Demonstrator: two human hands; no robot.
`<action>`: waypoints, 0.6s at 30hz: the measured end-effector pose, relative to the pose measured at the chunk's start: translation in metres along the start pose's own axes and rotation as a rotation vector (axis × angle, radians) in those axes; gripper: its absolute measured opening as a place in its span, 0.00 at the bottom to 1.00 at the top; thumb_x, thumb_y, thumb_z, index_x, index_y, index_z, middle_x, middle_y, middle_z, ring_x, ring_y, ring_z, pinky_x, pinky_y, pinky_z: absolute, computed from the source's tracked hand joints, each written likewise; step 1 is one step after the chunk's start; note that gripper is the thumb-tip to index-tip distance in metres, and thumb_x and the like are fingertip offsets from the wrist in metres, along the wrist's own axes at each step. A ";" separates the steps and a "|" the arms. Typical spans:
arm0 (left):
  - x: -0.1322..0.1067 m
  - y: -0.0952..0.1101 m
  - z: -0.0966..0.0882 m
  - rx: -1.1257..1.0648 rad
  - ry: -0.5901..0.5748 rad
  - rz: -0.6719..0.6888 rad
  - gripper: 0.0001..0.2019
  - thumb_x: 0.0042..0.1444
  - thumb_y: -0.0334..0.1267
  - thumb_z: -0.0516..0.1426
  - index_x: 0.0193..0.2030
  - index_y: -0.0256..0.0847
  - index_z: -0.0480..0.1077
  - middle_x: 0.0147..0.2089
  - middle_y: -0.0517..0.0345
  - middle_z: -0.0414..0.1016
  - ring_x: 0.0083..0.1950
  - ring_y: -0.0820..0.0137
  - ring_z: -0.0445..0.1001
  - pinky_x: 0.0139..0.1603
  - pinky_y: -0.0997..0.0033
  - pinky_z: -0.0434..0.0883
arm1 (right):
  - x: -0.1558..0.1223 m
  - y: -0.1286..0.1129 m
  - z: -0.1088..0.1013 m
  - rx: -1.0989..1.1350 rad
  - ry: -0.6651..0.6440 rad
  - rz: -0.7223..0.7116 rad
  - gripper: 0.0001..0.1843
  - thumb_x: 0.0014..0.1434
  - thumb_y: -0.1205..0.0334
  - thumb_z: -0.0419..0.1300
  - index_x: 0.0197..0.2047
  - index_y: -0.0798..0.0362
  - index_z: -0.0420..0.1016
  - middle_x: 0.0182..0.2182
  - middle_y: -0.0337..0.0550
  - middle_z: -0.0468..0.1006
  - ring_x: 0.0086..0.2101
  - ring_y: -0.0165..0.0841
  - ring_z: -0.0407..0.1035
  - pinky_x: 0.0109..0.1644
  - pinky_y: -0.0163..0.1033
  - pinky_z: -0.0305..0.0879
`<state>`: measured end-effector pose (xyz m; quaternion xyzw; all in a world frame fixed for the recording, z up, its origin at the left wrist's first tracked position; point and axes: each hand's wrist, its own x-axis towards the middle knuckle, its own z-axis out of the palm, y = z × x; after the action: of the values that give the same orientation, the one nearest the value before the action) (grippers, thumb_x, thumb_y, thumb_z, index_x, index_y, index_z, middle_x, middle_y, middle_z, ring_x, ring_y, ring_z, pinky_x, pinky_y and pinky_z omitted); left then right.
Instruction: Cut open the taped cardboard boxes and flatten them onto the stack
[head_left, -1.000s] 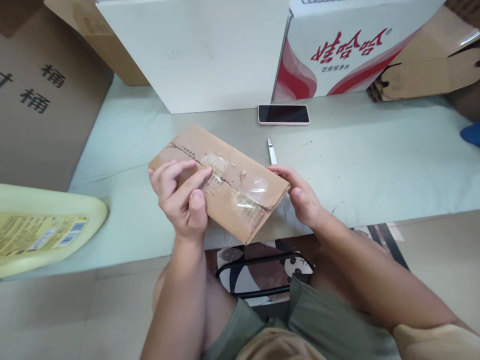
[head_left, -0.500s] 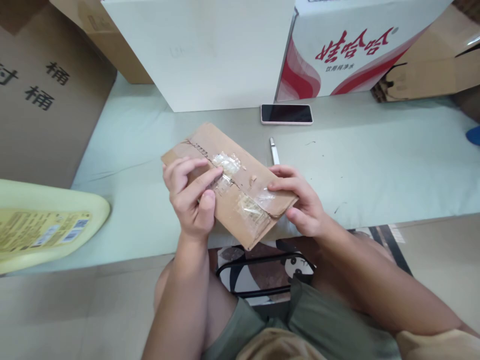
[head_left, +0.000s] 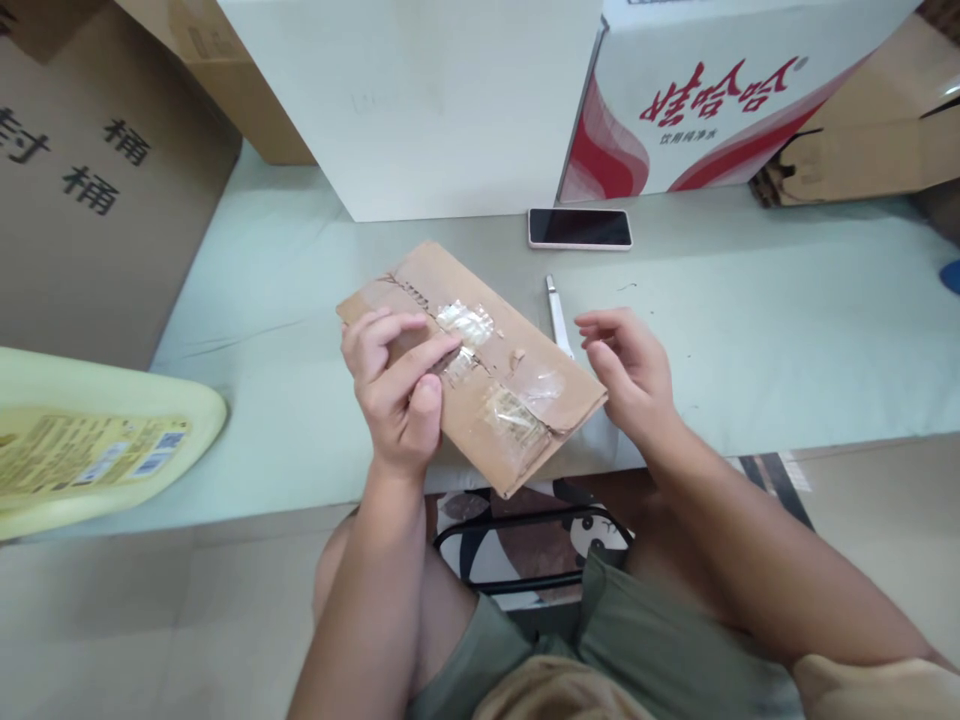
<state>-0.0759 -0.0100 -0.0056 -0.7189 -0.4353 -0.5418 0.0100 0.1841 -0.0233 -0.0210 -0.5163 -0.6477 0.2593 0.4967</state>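
A flat brown cardboard parcel (head_left: 517, 400) with patches of clear tape along its seam lies tilted over the near edge of the pale green table (head_left: 750, 340). My left hand (head_left: 397, 395) grips the parcel's left half, fingers on top and thumb against the taped seam. My right hand (head_left: 630, 375) hovers just off the parcel's right end, fingers apart and holding nothing. A small white utility knife (head_left: 556, 312) lies on the table right behind that hand.
A phone (head_left: 580, 227) lies face up behind the knife. A large white box (head_left: 420, 100), a red-and-white printed carton (head_left: 712, 100) and brown cartons (head_left: 97, 190) stand along the back and left. A yellow plastic object (head_left: 97, 445) with a label sits at left.
My right hand has let go of the parcel's right end and lifted away to the right. The left hand keeps its grip; the parcel shifted slightly right.
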 end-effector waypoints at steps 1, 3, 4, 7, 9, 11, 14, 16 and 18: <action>0.000 0.000 0.000 -0.005 0.006 0.003 0.23 0.72 0.53 0.48 0.47 0.53 0.84 0.52 0.49 0.78 0.61 0.53 0.71 0.70 0.39 0.67 | 0.003 0.004 0.000 -0.113 -0.008 0.055 0.18 0.69 0.46 0.57 0.55 0.46 0.78 0.43 0.47 0.77 0.41 0.42 0.73 0.47 0.50 0.72; 0.000 0.000 0.001 -0.031 0.017 0.019 0.21 0.72 0.51 0.49 0.47 0.54 0.85 0.52 0.50 0.78 0.60 0.53 0.71 0.70 0.39 0.67 | 0.008 0.013 0.000 -0.292 -0.113 0.122 0.20 0.65 0.49 0.60 0.57 0.46 0.79 0.42 0.47 0.76 0.40 0.43 0.71 0.46 0.49 0.70; 0.000 0.000 0.001 -0.041 0.024 0.025 0.20 0.72 0.50 0.50 0.48 0.54 0.85 0.52 0.50 0.78 0.60 0.53 0.71 0.70 0.40 0.67 | 0.010 0.016 0.000 -0.362 -0.194 0.138 0.21 0.64 0.49 0.61 0.56 0.45 0.80 0.41 0.48 0.75 0.41 0.43 0.71 0.46 0.49 0.70; 0.000 0.000 0.002 -0.037 0.036 0.023 0.21 0.71 0.50 0.50 0.47 0.53 0.85 0.51 0.50 0.78 0.59 0.53 0.71 0.69 0.39 0.67 | 0.014 0.020 0.002 -0.531 -0.377 0.162 0.16 0.60 0.50 0.64 0.49 0.46 0.82 0.38 0.49 0.74 0.40 0.46 0.69 0.44 0.47 0.67; 0.001 0.000 0.002 -0.040 0.030 0.021 0.21 0.71 0.50 0.49 0.47 0.53 0.85 0.51 0.50 0.78 0.58 0.53 0.72 0.69 0.38 0.67 | 0.017 0.018 0.003 -0.592 -0.397 0.193 0.13 0.60 0.52 0.64 0.46 0.47 0.79 0.37 0.49 0.75 0.36 0.45 0.69 0.40 0.46 0.64; 0.001 0.001 0.001 -0.039 0.014 0.016 0.21 0.71 0.51 0.49 0.47 0.53 0.85 0.51 0.50 0.78 0.57 0.54 0.72 0.69 0.39 0.67 | 0.019 0.016 0.003 -0.597 -0.379 0.252 0.12 0.59 0.56 0.63 0.45 0.48 0.77 0.35 0.48 0.76 0.33 0.43 0.68 0.38 0.44 0.61; 0.002 0.002 0.001 -0.008 -0.012 -0.011 0.24 0.72 0.54 0.47 0.46 0.53 0.85 0.50 0.49 0.77 0.57 0.54 0.72 0.70 0.39 0.66 | 0.023 0.014 -0.001 -0.494 -0.251 0.347 0.13 0.58 0.60 0.60 0.47 0.48 0.74 0.29 0.40 0.73 0.28 0.40 0.65 0.36 0.44 0.59; 0.001 0.002 0.002 -0.010 -0.005 -0.008 0.24 0.72 0.53 0.47 0.46 0.52 0.85 0.49 0.49 0.77 0.57 0.54 0.72 0.70 0.39 0.66 | 0.025 0.008 -0.006 -0.310 -0.098 0.344 0.15 0.59 0.60 0.58 0.50 0.47 0.73 0.25 0.35 0.68 0.26 0.38 0.63 0.35 0.44 0.59; 0.001 0.002 0.003 -0.038 0.014 0.015 0.22 0.72 0.51 0.48 0.47 0.52 0.85 0.49 0.49 0.78 0.57 0.54 0.72 0.70 0.40 0.66 | 0.026 -0.007 -0.013 -0.048 0.009 0.257 0.14 0.62 0.58 0.57 0.51 0.45 0.73 0.25 0.34 0.66 0.25 0.36 0.63 0.34 0.43 0.63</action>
<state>-0.0720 -0.0089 -0.0053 -0.7185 -0.4195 -0.5547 0.0035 0.1938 -0.0037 0.0001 -0.6079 -0.5798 0.3028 0.4500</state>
